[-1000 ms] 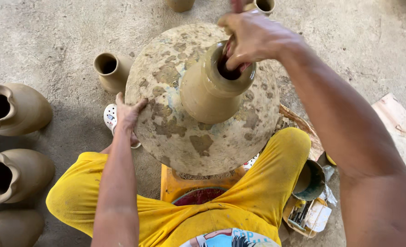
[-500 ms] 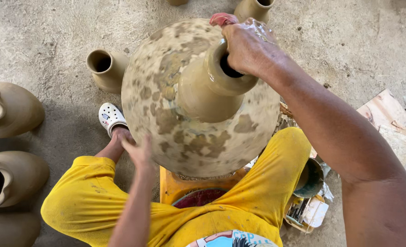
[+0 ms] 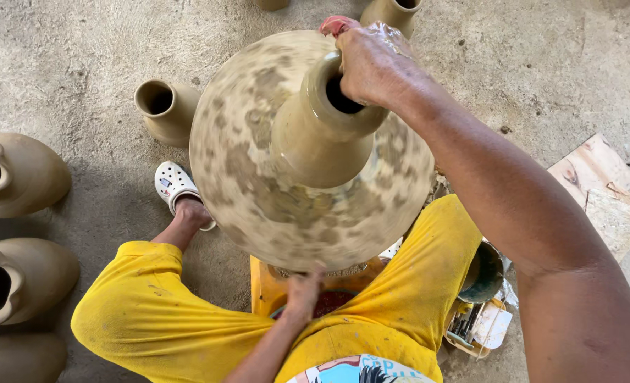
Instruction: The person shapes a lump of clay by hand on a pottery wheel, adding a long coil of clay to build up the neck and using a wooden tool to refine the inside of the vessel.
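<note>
One large round-bellied clay vase with a narrow neck (image 3: 308, 163) stands in the middle. Three wide-mouthed, unfired brown clay pots (image 3: 17, 174) lie along the left edge. Three small, tan clay necks show on the concrete floor: one (image 3: 164, 108) at the left and two cut off by the top edge. Two bare hands are in view, plus one white perforated clog (image 3: 175, 184) and one dark round bowl (image 3: 487, 273).

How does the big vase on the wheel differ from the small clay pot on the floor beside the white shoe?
The big vase is wide-bodied and blotchy; the small pot is slim and evenly coloured. The right hand grips the vase's neck; nothing touches the small pot. Both are tan clay with open mouths.
</note>
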